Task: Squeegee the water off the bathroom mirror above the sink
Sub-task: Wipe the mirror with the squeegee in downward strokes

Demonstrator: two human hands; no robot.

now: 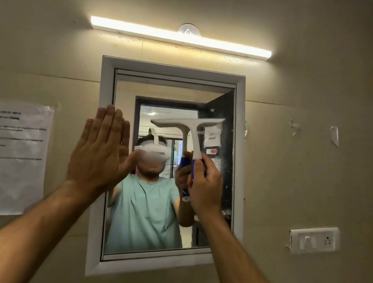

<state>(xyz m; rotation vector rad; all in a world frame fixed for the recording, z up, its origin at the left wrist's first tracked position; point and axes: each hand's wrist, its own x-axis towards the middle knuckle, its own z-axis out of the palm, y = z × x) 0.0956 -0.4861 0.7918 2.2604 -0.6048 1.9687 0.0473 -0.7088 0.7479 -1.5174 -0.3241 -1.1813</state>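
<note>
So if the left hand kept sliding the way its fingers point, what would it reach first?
The left hand points straight up along the mirror's left frame, so probably the frame's top corner comes first, then bare wall; depth is unclear.

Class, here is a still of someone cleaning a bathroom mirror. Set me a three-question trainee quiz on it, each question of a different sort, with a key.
1. True or false: the left hand is curled round a cloth.
2. Multiple choice: the right hand holds the squeegee by
A. its white blade head
B. its blue grip
C. the middle of its white stem
3. Fill in: the lit tube light is mounted on the wall ____ the mirror.

Key
1. False: it is raised flat with straight fingers, at the mirror's left edge, holding nothing.
2. B: the fingers wrap the blue grip, blade uppermost.
3. above
</note>
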